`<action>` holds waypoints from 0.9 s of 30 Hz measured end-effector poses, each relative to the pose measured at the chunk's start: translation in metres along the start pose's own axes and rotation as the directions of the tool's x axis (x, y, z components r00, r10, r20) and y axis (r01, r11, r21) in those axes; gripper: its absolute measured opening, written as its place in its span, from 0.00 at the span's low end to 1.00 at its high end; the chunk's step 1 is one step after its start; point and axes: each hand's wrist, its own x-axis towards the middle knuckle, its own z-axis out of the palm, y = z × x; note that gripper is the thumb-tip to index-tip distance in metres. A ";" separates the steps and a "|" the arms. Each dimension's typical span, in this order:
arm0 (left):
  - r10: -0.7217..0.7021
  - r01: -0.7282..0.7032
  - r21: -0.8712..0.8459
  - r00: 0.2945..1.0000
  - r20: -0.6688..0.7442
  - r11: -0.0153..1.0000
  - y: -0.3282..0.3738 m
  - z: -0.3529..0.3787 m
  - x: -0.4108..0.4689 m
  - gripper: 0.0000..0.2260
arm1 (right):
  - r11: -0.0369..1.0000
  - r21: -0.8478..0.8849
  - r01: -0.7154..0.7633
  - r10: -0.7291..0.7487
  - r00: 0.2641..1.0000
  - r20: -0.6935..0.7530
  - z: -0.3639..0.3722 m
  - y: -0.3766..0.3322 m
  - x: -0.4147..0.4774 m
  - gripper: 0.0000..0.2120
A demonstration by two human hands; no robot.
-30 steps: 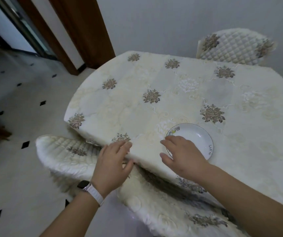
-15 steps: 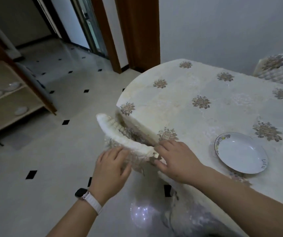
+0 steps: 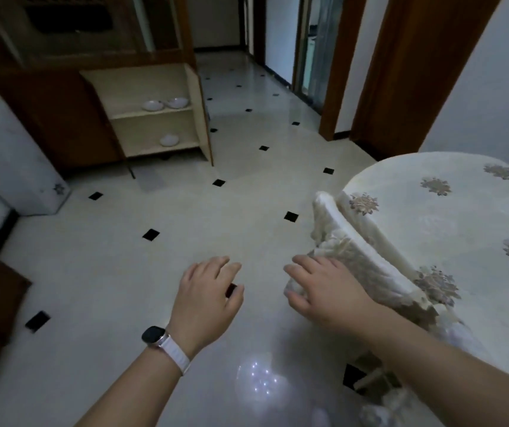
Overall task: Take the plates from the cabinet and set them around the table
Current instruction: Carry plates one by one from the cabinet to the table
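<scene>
Your left hand [image 3: 207,294] hangs loose and empty, and your right hand [image 3: 324,291] rests flat on the padded cream chair back [image 3: 355,238], maybe to steady you. The small white plates [image 3: 152,105] sit far off in the open pale wooden cabinet [image 3: 142,84], so you face it.

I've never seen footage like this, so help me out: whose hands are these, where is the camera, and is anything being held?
No machine here: a person wears a wide-angle camera on the head, looking forward and down, so you see their two hands. The left hand, with a white-strapped watch on its wrist, hangs open over the floor and holds nothing. The right hand rests on the cream quilted chair back beside the round table with a cream flowered cloth. Across the room, the open pale wooden cabinet has white plates on its shelves: two above, at least one below.
</scene>
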 end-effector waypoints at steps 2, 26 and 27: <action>-0.071 0.071 0.007 0.997 -0.031 0.997 -0.025 -0.011 -0.017 0.18 | 0.998 -0.017 0.061 -0.061 0.998 -0.001 -0.001 -0.020 0.020 0.23; -0.424 0.424 0.088 0.905 -0.023 0.901 -0.147 0.021 0.170 0.20 | 0.927 0.100 0.360 -0.366 0.929 0.047 0.027 -0.007 0.325 0.30; -0.424 0.425 0.090 0.905 -0.028 0.901 -0.147 0.024 0.186 0.20 | 0.929 0.099 0.356 -0.362 0.931 0.044 0.025 0.004 0.337 0.30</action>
